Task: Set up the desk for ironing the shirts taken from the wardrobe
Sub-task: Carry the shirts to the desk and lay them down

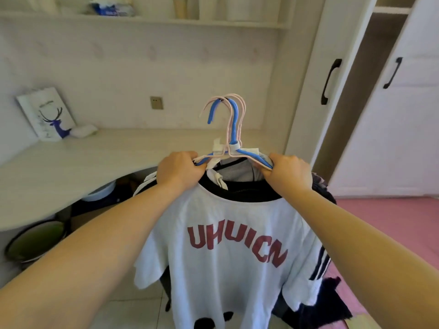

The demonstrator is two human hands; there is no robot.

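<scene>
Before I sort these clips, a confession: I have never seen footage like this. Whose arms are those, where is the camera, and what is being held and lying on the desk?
There is one picture, taken by a wide-angle camera worn on a person's head, looking forward and down. So the two bare arms reaching in from below are that person's own.

The left hand and the right hand each grip one shoulder end of a bunch of hangers, blue and pink, fingers curled round the wires. Several garments hang from them; the front one is a white T-shirt with red letters and a dark collar.

Beyond them is the pale desk. At its back, a white paper bag with a blue deer leans on the wall, with a small white bundle beside it. On the right stands the wardrobe, its door open.
</scene>
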